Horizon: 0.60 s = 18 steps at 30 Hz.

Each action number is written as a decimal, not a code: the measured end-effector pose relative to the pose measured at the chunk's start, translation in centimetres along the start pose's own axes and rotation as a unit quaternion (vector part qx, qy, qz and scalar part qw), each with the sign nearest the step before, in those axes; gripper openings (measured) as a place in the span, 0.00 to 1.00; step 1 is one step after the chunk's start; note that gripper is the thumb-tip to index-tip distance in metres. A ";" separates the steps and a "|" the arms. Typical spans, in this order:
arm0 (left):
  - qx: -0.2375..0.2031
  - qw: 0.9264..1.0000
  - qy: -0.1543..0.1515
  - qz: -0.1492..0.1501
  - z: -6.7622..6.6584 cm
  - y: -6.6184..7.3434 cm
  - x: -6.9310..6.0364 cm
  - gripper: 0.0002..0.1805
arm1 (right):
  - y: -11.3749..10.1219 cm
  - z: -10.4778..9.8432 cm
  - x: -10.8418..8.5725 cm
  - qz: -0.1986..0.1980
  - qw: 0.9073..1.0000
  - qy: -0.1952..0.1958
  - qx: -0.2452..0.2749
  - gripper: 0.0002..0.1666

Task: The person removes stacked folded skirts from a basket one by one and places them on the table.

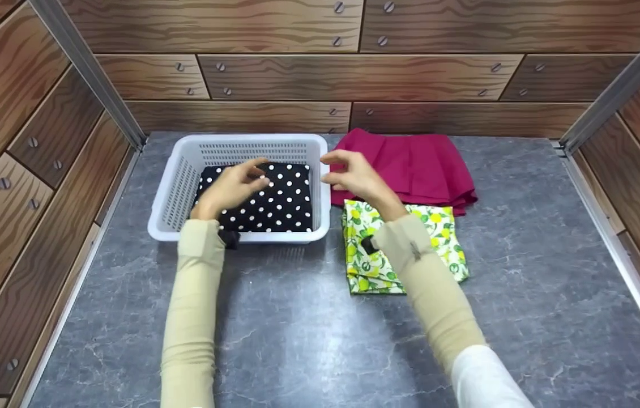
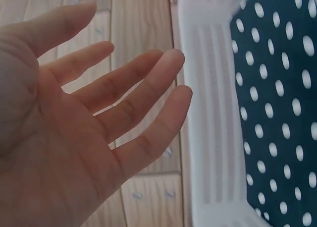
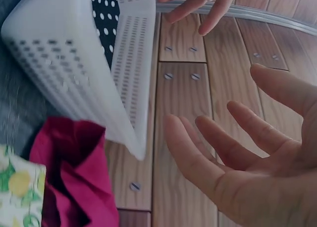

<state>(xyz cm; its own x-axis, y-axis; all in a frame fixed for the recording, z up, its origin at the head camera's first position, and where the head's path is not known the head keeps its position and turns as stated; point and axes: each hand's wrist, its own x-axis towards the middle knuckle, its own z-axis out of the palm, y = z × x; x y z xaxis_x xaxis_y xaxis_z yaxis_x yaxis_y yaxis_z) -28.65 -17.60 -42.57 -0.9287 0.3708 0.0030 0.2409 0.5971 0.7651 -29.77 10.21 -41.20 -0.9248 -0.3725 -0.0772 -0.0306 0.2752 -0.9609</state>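
My left hand hovers over the white plastic basket, its fingers spread and holding nothing. Inside the basket lies a folded black cloth with white polka dots. Near the basket's right rim my right hand is raised, fingers loosely bent and apart, with nothing between them. Beneath the right forearm is a folded lemon-print cloth, partly hidden by the sleeve. A crimson pleated garment lies just beyond it. In the right wrist view, fingers of the left hand show at the top.
A grey marbled tabletop carries everything. Wood-patterned panels stand at the back and along both sides, with metal rails at the corners. The crimson garment lies close against the basket's right side.
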 end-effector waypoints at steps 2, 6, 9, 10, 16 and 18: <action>0.005 1.000 0.011 -0.010 -0.8 -0.8 0.3 0.30 | -0.3 0.5 0.9 0.018 1.000 -0.004 0.007 0.28; 0.000 0.999 0.012 -0.052 -2.2 -2.2 0.6 0.31 | -0.7 1.4 2.5 0.051 0.999 -0.007 0.011 0.29; -0.001 0.997 0.005 -0.073 -3.2 -2.9 0.8 0.31 | -1.0 2.2 3.5 0.073 0.997 -0.012 0.009 0.29; 0.002 0.997 0.005 -0.078 -3.5 -3.1 0.9 0.31 | -1.0 2.4 3.8 0.080 0.997 -0.013 0.008 0.30; -0.002 0.992 -0.005 -0.125 -5.2 -4.5 1.0 0.32 | -0.6 3.9 5.2 0.143 0.990 -0.013 -0.001 0.28; -0.005 0.990 -0.011 -0.140 -5.5 -5.1 0.8 0.32 | -0.4 4.4 5.5 0.163 0.986 -0.013 0.000 0.28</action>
<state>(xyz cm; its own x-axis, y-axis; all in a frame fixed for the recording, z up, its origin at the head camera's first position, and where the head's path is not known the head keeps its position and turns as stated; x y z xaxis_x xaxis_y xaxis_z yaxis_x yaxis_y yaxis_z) -32.23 -24.29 -42.92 -0.9523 0.2069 -0.2244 -0.0285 0.6717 0.7403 -33.24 4.17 -42.41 -0.8756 -0.2859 -0.3893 0.2677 0.3837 -0.8838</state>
